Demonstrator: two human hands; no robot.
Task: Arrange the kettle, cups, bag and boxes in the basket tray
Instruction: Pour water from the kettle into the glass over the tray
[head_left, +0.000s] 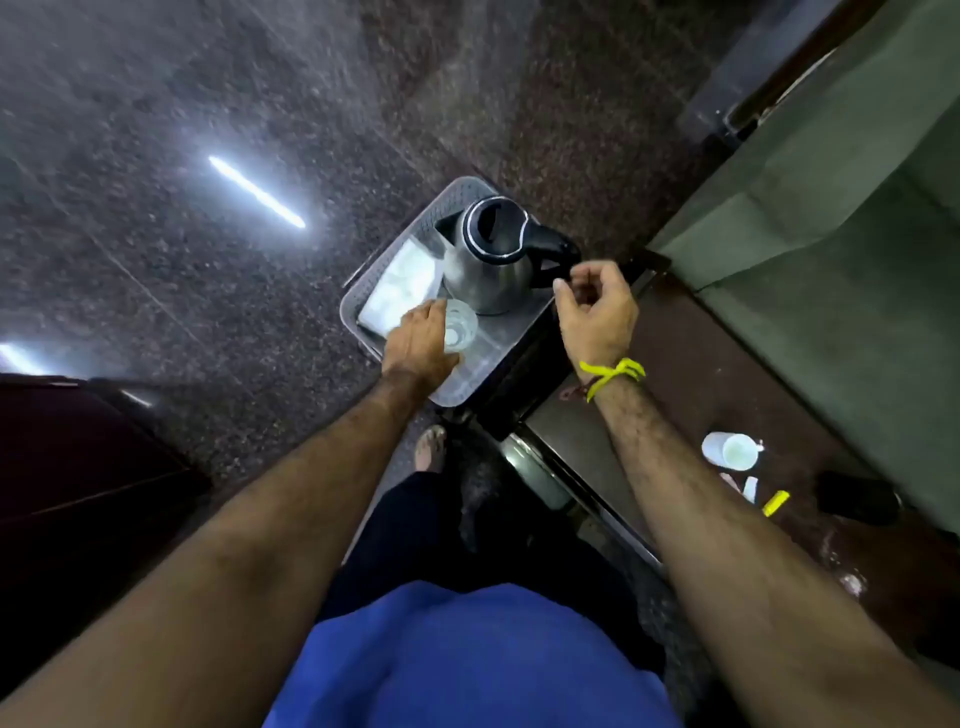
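Note:
A grey basket tray (467, 387) rests on the end of a dark table. Inside it stands a steel kettle (485, 260) with a black lid and handle, and a white bag (402, 291) lies to its left. My left hand (418, 345) is wrapped around a clear glass cup (460, 325) standing in the tray in front of the kettle. My right hand (597, 306) hovers just right of the kettle's handle, fingers curled and holding nothing. A white cup (732, 451) lies on its side on the table at the right.
A yellow sachet (775, 503), a small white packet (748, 488) and a black object (857, 496) lie on the dark table (675, 374) near the white cup. A green wall (831, 208) runs along the right. Speckled stone floor (208, 260) spreads to the left.

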